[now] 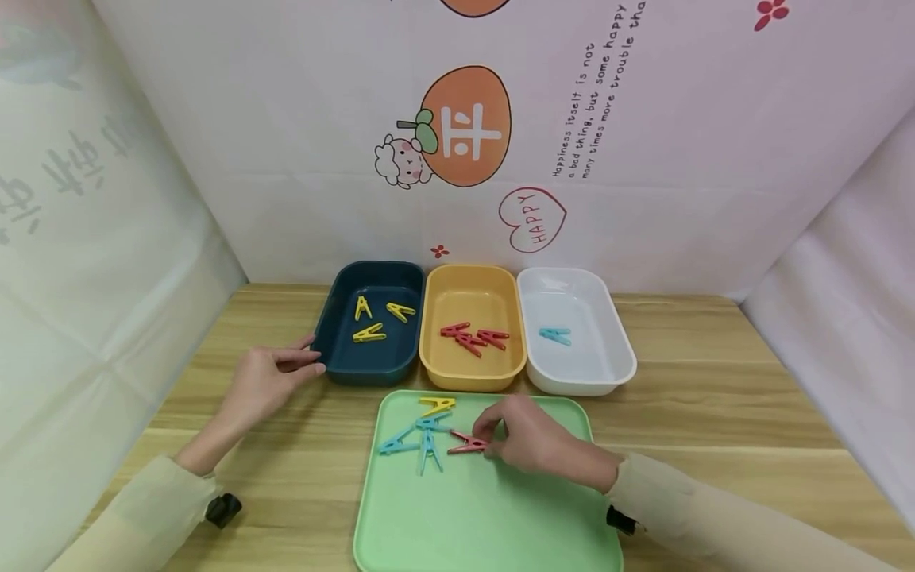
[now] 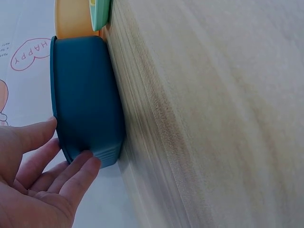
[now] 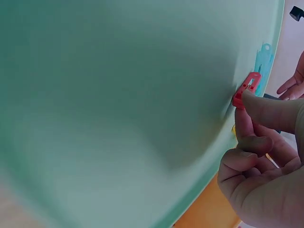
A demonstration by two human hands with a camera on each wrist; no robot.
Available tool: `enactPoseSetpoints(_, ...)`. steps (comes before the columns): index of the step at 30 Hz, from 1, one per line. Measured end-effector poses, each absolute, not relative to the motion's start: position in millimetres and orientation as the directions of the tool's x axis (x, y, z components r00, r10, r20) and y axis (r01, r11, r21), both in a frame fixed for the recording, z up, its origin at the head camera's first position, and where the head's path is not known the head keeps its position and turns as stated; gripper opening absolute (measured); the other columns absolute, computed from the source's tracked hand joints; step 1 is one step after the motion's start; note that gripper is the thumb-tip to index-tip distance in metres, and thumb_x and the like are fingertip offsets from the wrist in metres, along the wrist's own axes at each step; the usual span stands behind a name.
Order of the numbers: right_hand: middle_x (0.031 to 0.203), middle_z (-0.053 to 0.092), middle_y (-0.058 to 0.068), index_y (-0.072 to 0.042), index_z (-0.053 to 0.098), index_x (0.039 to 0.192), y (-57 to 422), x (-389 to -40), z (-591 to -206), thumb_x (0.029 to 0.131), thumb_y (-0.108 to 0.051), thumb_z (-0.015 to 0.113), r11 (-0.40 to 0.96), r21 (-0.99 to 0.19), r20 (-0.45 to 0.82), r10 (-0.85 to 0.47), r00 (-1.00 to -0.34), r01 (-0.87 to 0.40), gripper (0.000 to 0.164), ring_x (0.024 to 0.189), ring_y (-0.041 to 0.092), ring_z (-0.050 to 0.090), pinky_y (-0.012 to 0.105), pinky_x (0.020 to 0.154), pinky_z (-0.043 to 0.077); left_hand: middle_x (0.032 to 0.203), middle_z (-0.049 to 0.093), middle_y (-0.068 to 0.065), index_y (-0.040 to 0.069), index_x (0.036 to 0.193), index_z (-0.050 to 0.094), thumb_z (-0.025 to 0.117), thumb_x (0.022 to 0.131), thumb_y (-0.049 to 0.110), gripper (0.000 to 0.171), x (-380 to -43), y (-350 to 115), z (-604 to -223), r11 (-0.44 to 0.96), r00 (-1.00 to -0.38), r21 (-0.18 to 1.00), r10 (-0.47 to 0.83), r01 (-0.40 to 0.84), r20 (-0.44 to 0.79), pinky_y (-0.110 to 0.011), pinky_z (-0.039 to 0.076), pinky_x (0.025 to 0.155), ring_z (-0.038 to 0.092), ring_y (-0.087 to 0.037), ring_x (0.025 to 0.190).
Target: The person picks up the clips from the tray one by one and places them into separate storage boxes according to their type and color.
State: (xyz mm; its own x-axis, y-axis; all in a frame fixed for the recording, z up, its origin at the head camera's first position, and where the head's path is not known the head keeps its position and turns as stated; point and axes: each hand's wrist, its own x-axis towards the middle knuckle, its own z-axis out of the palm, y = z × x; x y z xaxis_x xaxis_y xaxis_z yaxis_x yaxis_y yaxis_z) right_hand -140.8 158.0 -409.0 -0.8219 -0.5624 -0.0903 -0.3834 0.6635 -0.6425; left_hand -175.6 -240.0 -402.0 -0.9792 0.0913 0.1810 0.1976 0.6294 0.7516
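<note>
My right hand [image 1: 527,435] pinches a red clothespin [image 1: 468,442] between thumb and forefinger, low over the green tray [image 1: 486,516]. In the right wrist view the red clothespin [image 3: 247,89] shows at the fingertips. Beside it on the tray lie blue clothespins [image 1: 429,451] and a yellow clothespin [image 1: 438,405]. My left hand [image 1: 268,381] is at the left side of the dark blue bin [image 1: 372,369], its fingertips right at the rim and its fingers loosely extended, as the left wrist view of the bin [image 2: 85,90] also shows.
Three bins stand in a row behind the tray. The dark blue one holds yellow clothespins [image 1: 368,333], the yellow bin [image 1: 472,381] red clothespins [image 1: 470,343], the white bin [image 1: 582,385] light blue clothespins [image 1: 555,335]. A printed cloth [image 1: 322,159] hangs behind the wooden table [image 1: 715,397].
</note>
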Motion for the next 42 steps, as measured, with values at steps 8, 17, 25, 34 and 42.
enactPoseSetpoints(8,0.077,0.069,-0.015,-0.009,0.083,0.102,184.7,-129.3,-406.3,0.079,0.000,0.090,0.699,-0.602,-0.060,-0.521,-0.852,-0.385,0.026,0.079,0.011,0.061,0.026,0.068,0.050,0.140,0.064,-0.019,-0.004,0.115,0.079,0.081,0.096,0.010,0.025,-175.0,-239.4,-400.5,0.631,-0.977,0.748,0.092,0.205,0.190,-0.016,0.057,0.081,0.069,-0.036,0.118)
enactPoseSetpoints(17,0.076,0.067,-0.015,-0.003,0.077,0.125,188.3,-126.1,-403.0,0.083,0.004,0.084,0.608,-0.654,-0.061,-0.636,-0.769,-0.451,0.043,0.075,0.008,0.059,0.024,0.064,0.048,0.140,0.064,-0.019,-0.005,0.115,0.079,0.081,0.095,0.010,0.024,-175.3,-241.0,-401.7,0.624,-0.975,0.751,0.095,0.214,0.199,-0.012,0.056,0.078,0.070,-0.036,0.115)
enactPoseSetpoints(25,0.098,0.066,-0.004,-0.011,0.082,0.116,181.2,-127.7,-401.3,0.070,0.020,0.060,0.683,-0.471,-0.020,-0.642,-0.767,-0.559,0.059,0.086,0.012,0.057,0.026,0.070,0.051,0.140,0.064,-0.018,-0.005,0.115,0.079,0.081,0.095,0.010,0.025,-175.8,-240.7,-402.1,0.630,-0.974,0.746,0.095,0.217,0.204,-0.012,0.055,0.076,0.071,-0.035,0.113)
enactPoseSetpoints(34,0.091,0.066,-0.009,-0.017,0.084,0.093,193.5,-127.0,-398.6,0.079,0.010,0.081,0.762,-0.421,-0.037,-0.555,-0.831,-0.491,0.030,0.086,0.012,0.059,0.032,0.073,0.054,0.139,0.064,-0.019,-0.005,0.114,0.079,0.081,0.095,0.009,0.024,-176.4,-239.9,-401.2,0.629,-0.973,0.745,0.095,0.223,0.211,-0.011,0.055,0.076,0.070,-0.036,0.115)
enactPoseSetpoints(42,0.095,0.067,-0.007,-0.015,0.083,0.102,199.6,-123.6,-398.3,0.078,0.000,0.090,0.767,-0.466,-0.020,-0.508,-0.861,-0.441,0.029,0.088,0.015,0.060,0.034,0.076,0.054,0.140,0.063,-0.020,-0.005,0.114,0.079,0.082,0.095,0.009,0.024,-175.5,-240.8,-400.9,0.624,-0.976,0.752,0.091,0.212,0.200,-0.012,0.056,0.075,0.070,-0.037,0.115)
